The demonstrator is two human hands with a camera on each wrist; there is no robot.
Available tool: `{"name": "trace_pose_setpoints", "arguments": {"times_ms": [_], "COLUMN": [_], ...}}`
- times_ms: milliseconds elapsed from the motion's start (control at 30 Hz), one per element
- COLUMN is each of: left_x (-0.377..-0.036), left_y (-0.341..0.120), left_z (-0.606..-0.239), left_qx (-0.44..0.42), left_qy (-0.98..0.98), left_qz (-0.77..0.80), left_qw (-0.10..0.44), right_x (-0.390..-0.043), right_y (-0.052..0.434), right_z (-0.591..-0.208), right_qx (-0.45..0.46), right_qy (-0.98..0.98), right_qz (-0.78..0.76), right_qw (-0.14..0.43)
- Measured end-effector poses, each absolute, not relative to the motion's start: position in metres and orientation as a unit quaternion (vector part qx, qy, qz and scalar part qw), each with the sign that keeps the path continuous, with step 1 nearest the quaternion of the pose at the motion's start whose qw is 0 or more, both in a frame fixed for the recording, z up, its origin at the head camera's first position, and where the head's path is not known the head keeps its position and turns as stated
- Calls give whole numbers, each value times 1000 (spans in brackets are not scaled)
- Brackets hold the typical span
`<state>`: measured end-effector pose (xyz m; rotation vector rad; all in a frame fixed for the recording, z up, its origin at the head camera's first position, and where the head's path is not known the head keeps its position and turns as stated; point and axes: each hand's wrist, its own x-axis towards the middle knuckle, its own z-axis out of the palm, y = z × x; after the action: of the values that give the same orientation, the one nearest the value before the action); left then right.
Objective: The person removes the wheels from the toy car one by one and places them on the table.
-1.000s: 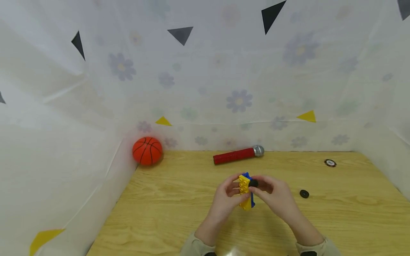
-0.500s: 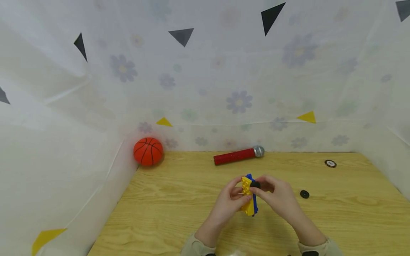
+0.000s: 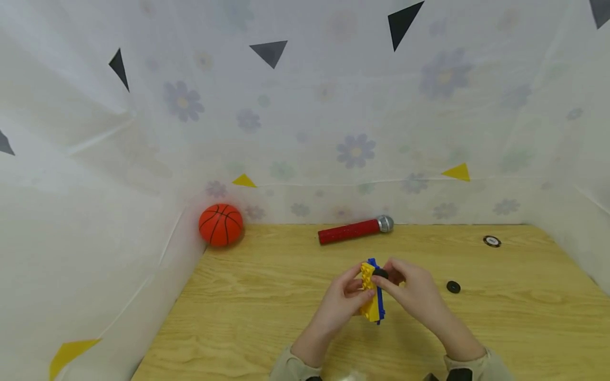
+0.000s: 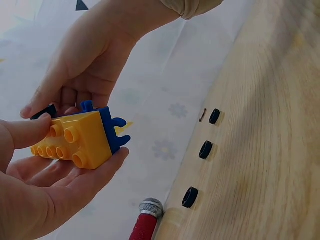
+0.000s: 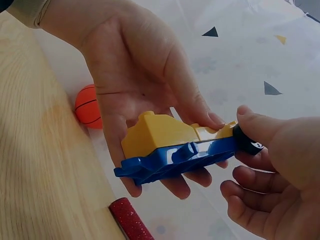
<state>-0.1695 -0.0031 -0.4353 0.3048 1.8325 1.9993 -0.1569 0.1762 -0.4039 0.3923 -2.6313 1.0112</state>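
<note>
My left hand (image 3: 333, 304) grips a toy car (image 3: 370, 311) by its yellow studded top, holding it in the air above the table. The car's blue base (image 5: 170, 160) has a bare axle peg and hook-like end pieces. Between thumb and index finger, my right hand (image 3: 414, 288) pinches a black wheel (image 5: 246, 141) against one end of the car's side. Whether the wheel is seated on its peg cannot be seen. Several loose black wheels, one a wheel (image 4: 190, 197) near the microphone, stand out in the left wrist view; the head view shows one wheel (image 3: 453, 287) to the right.
An orange toy basketball (image 3: 221, 225) sits at the table's back left corner. A red microphone (image 3: 350, 232) with a silver head lies along the back edge. Farther right is a black-and-white poker chip (image 3: 492, 241). White sheeting encloses the table (image 3: 229, 312) at the back and sides.
Over the last second the car has shifted slightly right and tilted a little in my left hand. My right hand keeps its pinch on the wheel at the car's side.
</note>
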Motion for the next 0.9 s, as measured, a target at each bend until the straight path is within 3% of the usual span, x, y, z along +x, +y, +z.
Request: {"name": "trace_pose_setpoints", "arguments": {"times_ms": [367, 900], "left_x": [-169, -166], "left_y": [-4, 0], "left_z": [-437, -436], "left_qx": [115, 127], "left_qy": [643, 655], "left_qz": [726, 720], "left_qw": [216, 191], "right_x": [-161, -163], "right_y": [179, 184], "right_z": [-409, -417], "right_qx": [170, 166], "right_qy": [-909, -895], "right_qz": [369, 396], "right_qw": [95, 118]}}
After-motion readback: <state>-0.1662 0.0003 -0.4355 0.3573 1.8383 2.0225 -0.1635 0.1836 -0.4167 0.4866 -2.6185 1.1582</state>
